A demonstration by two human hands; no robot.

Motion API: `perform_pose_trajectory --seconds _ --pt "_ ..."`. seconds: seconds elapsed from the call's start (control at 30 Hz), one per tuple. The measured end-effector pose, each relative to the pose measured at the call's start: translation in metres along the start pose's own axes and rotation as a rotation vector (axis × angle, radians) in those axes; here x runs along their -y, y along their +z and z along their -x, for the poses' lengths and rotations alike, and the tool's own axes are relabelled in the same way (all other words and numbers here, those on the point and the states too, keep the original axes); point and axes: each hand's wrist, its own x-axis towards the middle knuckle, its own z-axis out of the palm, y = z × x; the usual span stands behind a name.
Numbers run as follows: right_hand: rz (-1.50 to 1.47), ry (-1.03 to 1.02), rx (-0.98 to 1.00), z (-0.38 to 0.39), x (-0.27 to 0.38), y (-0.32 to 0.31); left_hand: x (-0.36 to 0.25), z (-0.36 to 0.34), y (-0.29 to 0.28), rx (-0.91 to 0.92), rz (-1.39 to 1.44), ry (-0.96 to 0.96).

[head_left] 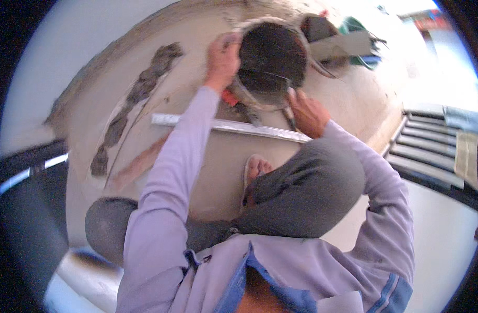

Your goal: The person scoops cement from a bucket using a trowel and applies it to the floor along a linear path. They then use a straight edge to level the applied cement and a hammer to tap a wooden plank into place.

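Observation:
A round bucket [242, 93] with a pale rim and dark contents stands on the floor in front of me. My left hand [223, 60] is closed on its left rim. At the near right side of the bucket, my right hand [308, 111] grips the handle of a trowel [289, 116]. The trowel's blade seems to reach into the bucket, but it is dark there and its shape is hard to make out. Just below the bucket lies a red and dark tool [231, 98], blurred. A long silvery straightedge [249, 128] lies across the floor, partly behind my left forearm.
A strip of wet grey mortar [137, 94] runs along the floor at the left. Behind the bucket at the right are another dark container [318, 28], a flat board [343, 46] and a green bucket [353, 25]. Dark railings [427, 141] stand far right.

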Motion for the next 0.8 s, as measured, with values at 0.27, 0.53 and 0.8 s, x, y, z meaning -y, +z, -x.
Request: perform_pose_trajectory --seconds 0.27,0.53,0.8 --pt "-0.191 -0.024 0.053 0.005 -0.060 -0.004 -0.032 0.024 0.028 0.006 0.217 0.001" --pt "-0.659 0.165 0.439 -0.014 -0.012 -0.075 -0.019 0.029 0.011 -0.047 0.259 -0.075" --pt "-1.124 0.254 0.435 -0.007 -0.029 -0.049 -0.037 0.031 0.012 -0.072 0.322 -0.175"
